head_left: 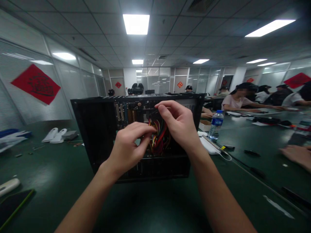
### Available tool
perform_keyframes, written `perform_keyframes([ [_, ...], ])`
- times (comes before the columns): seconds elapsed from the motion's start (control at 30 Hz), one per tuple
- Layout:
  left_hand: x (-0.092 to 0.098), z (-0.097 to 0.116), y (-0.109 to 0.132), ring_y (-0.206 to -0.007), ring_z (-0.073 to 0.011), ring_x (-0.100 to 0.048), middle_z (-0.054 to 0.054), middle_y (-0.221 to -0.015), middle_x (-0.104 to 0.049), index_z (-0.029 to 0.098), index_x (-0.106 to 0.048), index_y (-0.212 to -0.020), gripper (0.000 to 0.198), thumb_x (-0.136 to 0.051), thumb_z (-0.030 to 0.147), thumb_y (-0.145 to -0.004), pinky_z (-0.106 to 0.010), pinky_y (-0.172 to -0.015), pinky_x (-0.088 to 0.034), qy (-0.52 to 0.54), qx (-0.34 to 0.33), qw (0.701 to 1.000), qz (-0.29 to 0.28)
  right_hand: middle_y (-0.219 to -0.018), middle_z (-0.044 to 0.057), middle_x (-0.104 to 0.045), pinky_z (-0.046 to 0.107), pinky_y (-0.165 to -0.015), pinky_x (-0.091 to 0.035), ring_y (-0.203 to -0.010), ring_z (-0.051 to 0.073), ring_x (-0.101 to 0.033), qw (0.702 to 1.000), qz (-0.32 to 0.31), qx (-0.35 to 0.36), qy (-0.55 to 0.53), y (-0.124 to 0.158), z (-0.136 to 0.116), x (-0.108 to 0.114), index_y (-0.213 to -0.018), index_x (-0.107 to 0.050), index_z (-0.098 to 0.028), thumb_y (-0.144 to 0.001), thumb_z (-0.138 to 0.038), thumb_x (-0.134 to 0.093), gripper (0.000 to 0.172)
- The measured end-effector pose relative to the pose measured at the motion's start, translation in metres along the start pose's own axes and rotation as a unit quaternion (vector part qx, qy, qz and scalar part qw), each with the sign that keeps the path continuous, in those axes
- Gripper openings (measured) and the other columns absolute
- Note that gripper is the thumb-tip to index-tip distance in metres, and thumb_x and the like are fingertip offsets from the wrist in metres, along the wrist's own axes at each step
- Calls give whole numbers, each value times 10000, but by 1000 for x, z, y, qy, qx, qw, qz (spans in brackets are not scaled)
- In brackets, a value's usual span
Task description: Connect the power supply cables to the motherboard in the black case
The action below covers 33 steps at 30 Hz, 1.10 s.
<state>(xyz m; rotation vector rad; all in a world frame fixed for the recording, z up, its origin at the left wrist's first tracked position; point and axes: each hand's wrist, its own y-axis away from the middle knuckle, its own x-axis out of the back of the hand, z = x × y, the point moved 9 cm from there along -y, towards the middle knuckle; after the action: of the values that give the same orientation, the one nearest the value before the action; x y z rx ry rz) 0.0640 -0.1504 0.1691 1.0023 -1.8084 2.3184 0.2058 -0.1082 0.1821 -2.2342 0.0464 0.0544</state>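
Directions are by a dial centred on the case (84,129). Nearest, the green table (150,207) runs along the 6 o'clock side. A dark pad (14,205) with a green edge lies at 8 o'clock, a pale device (8,187) just beyond it, cut off by the view. A white strip (278,206) lies toward 4 o'clock.

Both hands reach into the open side of the case, which stands on the table. The left hand (131,144) has thumb and forefinger drawn to a narrow gap, forefinger tip at the wires (159,142), which lie at its 3 o'clock; whether it holds any, I cannot tell. The right hand (178,124) is curled, fingertips near a dark plug (154,113), the wires at its 8 o'clock; its grip is hidden too. The wires, red, yellow and black, hang in the case before the board (132,110).

Beside the case at 3 o'clock stand a bottle (216,126) and a small box (205,125); well apart that way rests a co-worker's hand (297,157). White objects (53,135) lie at 9 o'clock. Farther off, a person in pink (239,100) sits between 2 and 3, and a red sign (36,84) hangs toward 10.
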Motion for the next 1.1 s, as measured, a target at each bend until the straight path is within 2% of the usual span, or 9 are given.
perform_keyframes([
  [0.13, 12, -15, 2, -793, -149, -691, -22, -886, -711, 185, -590, -966, 109, -622, 132, -876, -263, -736, -552, -18, 53, 997, 58, -922, 6, -693, 295, -766, -506, -867, 170, -617, 996, -66, 10, 59, 4, -15, 1, -1044, -741, -231, -902, -305, -597, 215],
  [0.27, 20, -36, 6, -832, -152, -701, -18, -896, -685, 196, -483, -932, 135, -609, 168, -892, -258, -742, -556, 55, 120, 986, 104, -1058, 30, -695, 327, -852, -508, -953, 187, -627, 968, -183, 45, 163, 12, -22, -15, -1138, -723, -237, -883, -158, -515, 339],
  [0.37, 21, -45, 6, -816, -150, -700, -15, -877, -676, 197, -457, -896, 139, -595, 186, -900, -265, -737, -559, 102, 148, 978, 107, -1111, 65, -678, 334, -880, -501, -984, 194, -626, 930, -227, 88, 275, 16, -12, -30, -1256, -657, -220, -874, -116, -503, 425],
  [0.47, 18, -56, 7, -776, -152, -698, -18, -855, -686, 195, -462, -868, 153, -610, 225, -890, -251, -675, -545, 121, 178, 971, 104, -1129, 87, -683, 340, -876, -498, -997, 210, -639, 881, -237, 75, 403, 16, 17, -44, -1327, -594, -221, -921, -139, -484, 429],
  [0.53, 9, -69, 9, -798, -170, -711, -27, -847, -707, 194, -470, -869, 158, -615, 255, -882, -254, -664, -540, 145, 215, 962, 85, -1064, 99, -701, 346, -833, -505, -939, 222, -660, 839, -233, 35, 490, 15, 42, -48, -1315, -597, -225, -977, -198, -448, 371],
  [0.63, -17, -99, 16, -847, -211, -732, -52, -855, -748, 191, -493, -897, 185, -631, 307, -856, -291, -709, -550, 195, 289, 937, 29, -1035, 122, -691, 346, -775, -516, -895, 239, -664, 785, -221, -1, 578, 16, 70, -49, -1216, -662, -219, -1017, -266, -398, 333],
  [0.77, -53, -142, 36, -879, -250, -736, -86, -886, -776, 164, -619, -945, 213, -641, 323, -804, -329, -776, -542, 160, 356, 919, -50, -1168, 169, -628, 327, -761, -534, -1072, 285, -615, 744, -241, -6, 624, 21, 101, -53, -1039, -734, -177, -973, -224, -461, 284],
  [0.93, -91, -170, 62, -694, -237, -693, -85, -741, -758, 143, -723, -755, 291, -569, 379, -826, -304, -641, -485, 84, 382, 904, -169, -1096, 193, -683, 347, -815, -536, -1021, 281, -679, 715, -308, -87, 621, 35, 151, -50, -1081, -728, -112, -910, -99, -475, 305],
  [1.1, -101, -173, 72, -652, -213, -668, -56, -642, -716, 152, -731, -687, 317, -550, 363, -839, -272, -603, -424, 35, 370, 905, -208, -1109, 222, -698, 349, -815, -536, -1025, 306, -701, 708, -333, -112, 613, 46, 180, -47, -1099, -717, -86, -890, -105, -511, 294],
])
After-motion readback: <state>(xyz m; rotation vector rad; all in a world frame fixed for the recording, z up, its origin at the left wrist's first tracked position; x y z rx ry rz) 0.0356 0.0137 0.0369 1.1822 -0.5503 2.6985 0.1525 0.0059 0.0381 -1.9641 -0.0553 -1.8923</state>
